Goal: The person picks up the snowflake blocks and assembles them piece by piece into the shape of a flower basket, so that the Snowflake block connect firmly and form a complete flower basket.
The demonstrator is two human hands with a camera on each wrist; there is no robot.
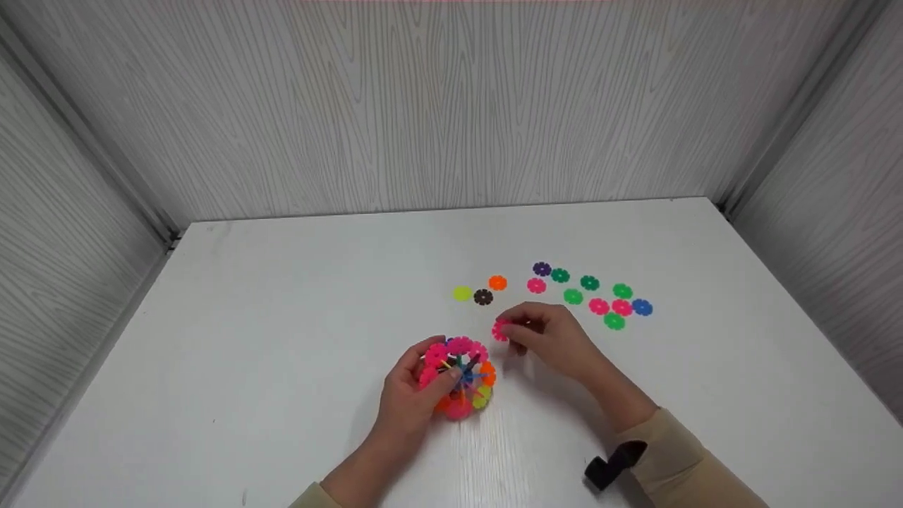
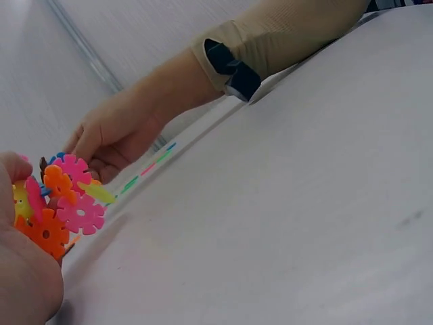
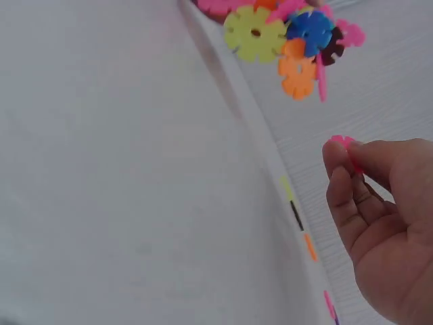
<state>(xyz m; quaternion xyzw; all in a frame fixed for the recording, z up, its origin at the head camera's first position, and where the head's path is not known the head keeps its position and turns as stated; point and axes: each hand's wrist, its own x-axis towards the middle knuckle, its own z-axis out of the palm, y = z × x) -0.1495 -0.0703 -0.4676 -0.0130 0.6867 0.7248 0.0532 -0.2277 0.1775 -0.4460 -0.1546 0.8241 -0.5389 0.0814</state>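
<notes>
My left hand point(image 1: 410, 395) grips a round cluster of interlocked plastic snowflake discs point(image 1: 460, 346), in pink, orange, yellow, blue and dark colours. The thumb lies over its middle, and the other fingers are largely hidden behind it. To its right, my right hand point(image 1: 554, 339) pinches a single pink snowflake disc point(image 1: 500, 329) between thumb and forefinger, apart from the cluster. The right wrist view shows this pink disc point(image 3: 344, 141) edge-on at the fingertips, with a yellow disc point(image 3: 254, 34) and a blue disc point(image 3: 310, 32) of the cluster above it.
Loose discs lie flat on the white table point(image 1: 282, 317) beyond my right hand. Yellow point(image 1: 462, 293), black point(image 1: 483, 297) and orange point(image 1: 498, 283) ones are nearest the cluster; several green, pink, purple and blue point(image 1: 642, 307) ones spread rightward. Grey wood-grain panels point(image 1: 437, 106) stand around the table.
</notes>
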